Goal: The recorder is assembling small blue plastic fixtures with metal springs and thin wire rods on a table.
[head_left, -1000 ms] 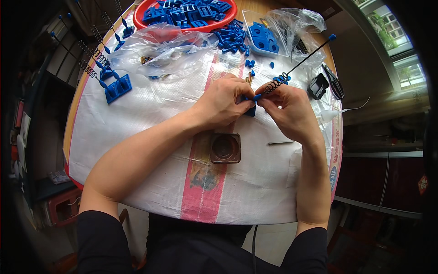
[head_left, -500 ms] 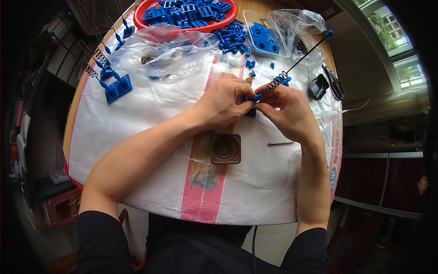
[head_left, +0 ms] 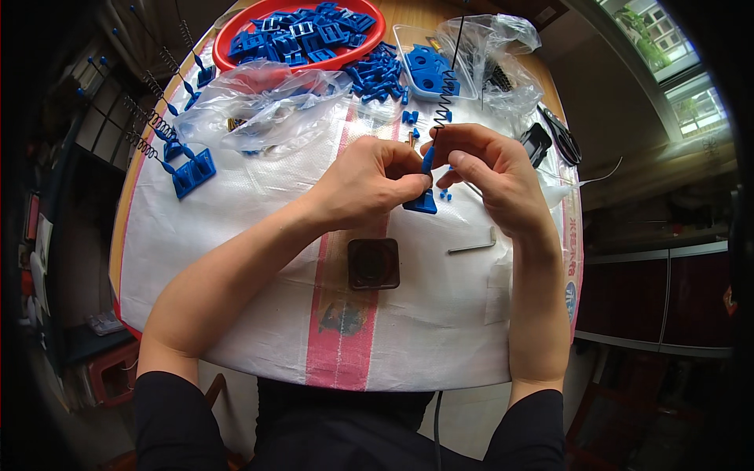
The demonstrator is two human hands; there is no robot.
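Beyond and slightly right of the brown square container [head_left: 374,264], the left hand [head_left: 377,180] pinches the blue stand [head_left: 422,204] by its stem [head_left: 428,161], best done firmly and low to steady the black coil spring [head_left: 444,104], while the right hand [head_left: 488,171] sits loosely open alongside.

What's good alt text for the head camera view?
A person's left hand holds a blue piece topped by a black spring, the right hand close beside it, over a white sheet. Farther back sit a red basin of blue parts and plastic bags.
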